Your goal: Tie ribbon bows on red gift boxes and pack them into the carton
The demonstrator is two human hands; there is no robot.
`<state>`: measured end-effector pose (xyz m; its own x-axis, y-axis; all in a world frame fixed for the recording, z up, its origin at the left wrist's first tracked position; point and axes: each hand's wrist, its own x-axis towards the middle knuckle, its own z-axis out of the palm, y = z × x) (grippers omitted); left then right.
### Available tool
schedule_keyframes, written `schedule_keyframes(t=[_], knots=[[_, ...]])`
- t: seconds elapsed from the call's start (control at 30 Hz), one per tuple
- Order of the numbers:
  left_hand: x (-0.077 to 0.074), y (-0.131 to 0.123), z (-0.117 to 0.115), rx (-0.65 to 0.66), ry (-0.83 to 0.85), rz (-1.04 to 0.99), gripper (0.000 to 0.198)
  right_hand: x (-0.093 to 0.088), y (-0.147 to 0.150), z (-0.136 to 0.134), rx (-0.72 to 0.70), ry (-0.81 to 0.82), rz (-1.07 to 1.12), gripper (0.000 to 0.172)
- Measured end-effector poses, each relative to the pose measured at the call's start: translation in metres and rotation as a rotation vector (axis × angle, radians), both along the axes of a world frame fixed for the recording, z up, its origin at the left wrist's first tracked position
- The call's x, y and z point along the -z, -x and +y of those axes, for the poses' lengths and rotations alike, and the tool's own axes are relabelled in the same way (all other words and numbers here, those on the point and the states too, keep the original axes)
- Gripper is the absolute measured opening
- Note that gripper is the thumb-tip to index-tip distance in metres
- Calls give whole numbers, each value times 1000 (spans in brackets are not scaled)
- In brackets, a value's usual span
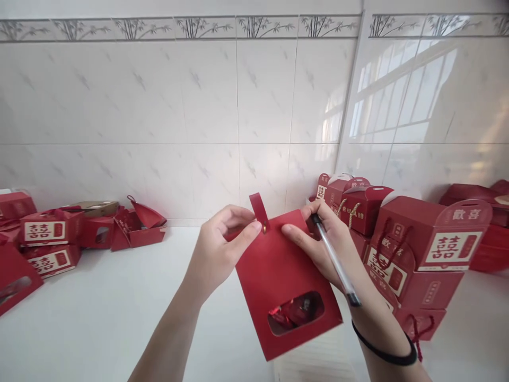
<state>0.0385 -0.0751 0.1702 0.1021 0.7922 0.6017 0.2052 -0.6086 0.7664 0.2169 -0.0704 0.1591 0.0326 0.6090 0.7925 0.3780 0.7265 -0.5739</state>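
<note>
A red paper gift bag (278, 265) is held up in front of me, tilted. Through the rounded window (296, 313) near its lower end, shiny red wrapped pieces show. My left hand (222, 246) is closed at the bag's top left corner, thumb and fingers pinching the base of a short red strap (258, 207) beside a small gold fastener (265, 227). My right hand (330, 239) grips the top right corner, thumb on the front face. A clear pen with black ends (334, 254) is tucked in that same hand, slanting down across the wrist.
Stacked red gift boxes (433, 239) with rope handles stand on the right. More red boxes (51, 233) are piled at the left, a red bag (16, 276) in front. White table (131, 297) below, tiled wall (207, 95) behind. A pale lined sheet (314, 361) lies under the bag.
</note>
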Motion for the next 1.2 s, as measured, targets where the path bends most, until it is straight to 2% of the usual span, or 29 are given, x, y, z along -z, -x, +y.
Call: schedule_keyframes(t=[0.1,0.2,0.3,0.4,0.47,0.63,0.83,1.0,1.2], knots=[[0,4,-9,-108,1,71,21,1,0,-9,38,8,-96,31],[4,3,-10,-158,-127,118,15,3,3,-10,77,53,-100,32],[7,0,-9,-90,-269,238,5,5,8,-8,17,19,-10,32],[8,-2,-10,23,-256,392,23,7,14,-4,-85,-56,71,28],[8,-4,-11,51,-227,431,32,8,16,-2,-96,-64,48,26],[10,-7,-12,-18,-208,321,32,6,16,-5,-55,-89,41,21],[13,-11,-9,-89,-232,300,34,3,12,-12,-75,-1,-26,20],[14,-10,-7,-58,-301,302,38,5,11,-8,-18,58,-84,21],[13,-9,-8,-32,-280,277,34,7,17,-10,-70,35,-72,21]])
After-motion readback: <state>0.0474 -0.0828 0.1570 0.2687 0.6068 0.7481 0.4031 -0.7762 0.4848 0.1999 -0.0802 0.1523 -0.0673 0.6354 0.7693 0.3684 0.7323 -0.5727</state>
